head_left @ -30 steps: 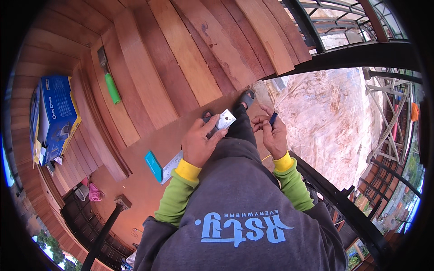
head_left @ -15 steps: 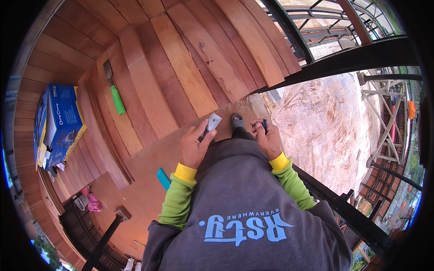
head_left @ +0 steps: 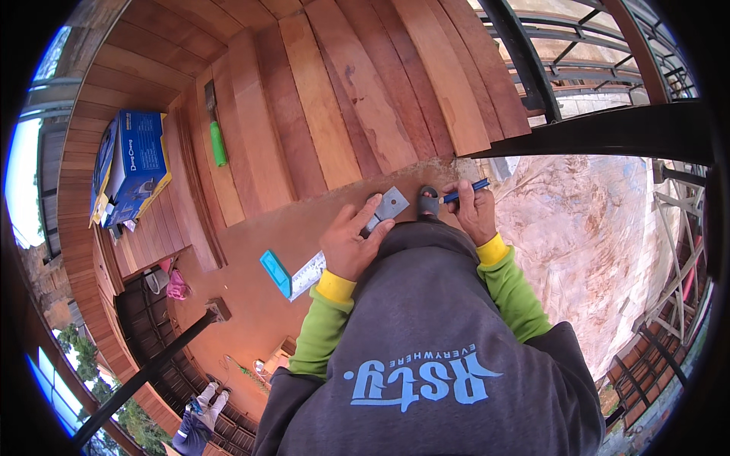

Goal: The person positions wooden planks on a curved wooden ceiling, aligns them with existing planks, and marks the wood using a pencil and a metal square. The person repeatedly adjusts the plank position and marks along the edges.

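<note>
The square [head_left: 357,232] lies flat on the brown board [head_left: 251,258]. The left hand [head_left: 351,243] presses it down; the right hand [head_left: 473,209] grips a blue pencil [head_left: 464,190], its tip apparently beside the blade. Keep the square still while marking.

Lying at far left on the wooden decking [head_left: 319,114]: one rectangular cardboard box [head_left: 131,166], blue with a yellow edge, white lettering showing on its top face.
</note>
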A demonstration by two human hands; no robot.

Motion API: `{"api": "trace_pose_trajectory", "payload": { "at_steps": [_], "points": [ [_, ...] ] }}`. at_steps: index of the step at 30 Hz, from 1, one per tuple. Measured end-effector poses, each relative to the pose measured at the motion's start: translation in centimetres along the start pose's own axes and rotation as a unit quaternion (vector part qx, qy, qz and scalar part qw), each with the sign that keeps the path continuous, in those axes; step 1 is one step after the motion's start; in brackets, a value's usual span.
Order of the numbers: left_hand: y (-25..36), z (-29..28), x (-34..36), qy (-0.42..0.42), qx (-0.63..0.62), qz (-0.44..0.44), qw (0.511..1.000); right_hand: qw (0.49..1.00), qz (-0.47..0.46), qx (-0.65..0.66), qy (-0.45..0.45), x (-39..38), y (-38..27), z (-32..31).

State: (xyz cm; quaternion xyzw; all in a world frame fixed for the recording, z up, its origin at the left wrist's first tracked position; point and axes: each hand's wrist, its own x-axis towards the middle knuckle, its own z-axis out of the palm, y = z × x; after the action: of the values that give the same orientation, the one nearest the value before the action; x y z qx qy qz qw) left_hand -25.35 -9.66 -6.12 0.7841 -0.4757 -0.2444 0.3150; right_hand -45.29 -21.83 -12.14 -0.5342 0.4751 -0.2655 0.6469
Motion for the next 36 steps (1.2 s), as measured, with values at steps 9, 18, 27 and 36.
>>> {"api": "trace_pose_trajectory", "payload": {
  "at_steps": [9,18,27,36],
  "points": [
    [1.4,2.2,0.1,0.037,0.089,0.043,0.994,0.998,-0.059,0.018,-0.029,2.5,0.0,-1.3],
    [1.2,1.8,1.0,0.052,0.169,0.113,0.978,0.997,-0.024,0.054,-0.047,2.7,0.2,-2.2],
    [-0.3,0.6,3.8,0.016,0.208,0.163,0.964,0.996,-0.062,0.029,-0.050,3.0,0.0,-0.9],
    [-1.3,1.2,5.8,-0.022,0.185,0.171,0.968,0.998,-0.045,0.039,-0.029,3.0,-0.2,0.1]
  ]
}}
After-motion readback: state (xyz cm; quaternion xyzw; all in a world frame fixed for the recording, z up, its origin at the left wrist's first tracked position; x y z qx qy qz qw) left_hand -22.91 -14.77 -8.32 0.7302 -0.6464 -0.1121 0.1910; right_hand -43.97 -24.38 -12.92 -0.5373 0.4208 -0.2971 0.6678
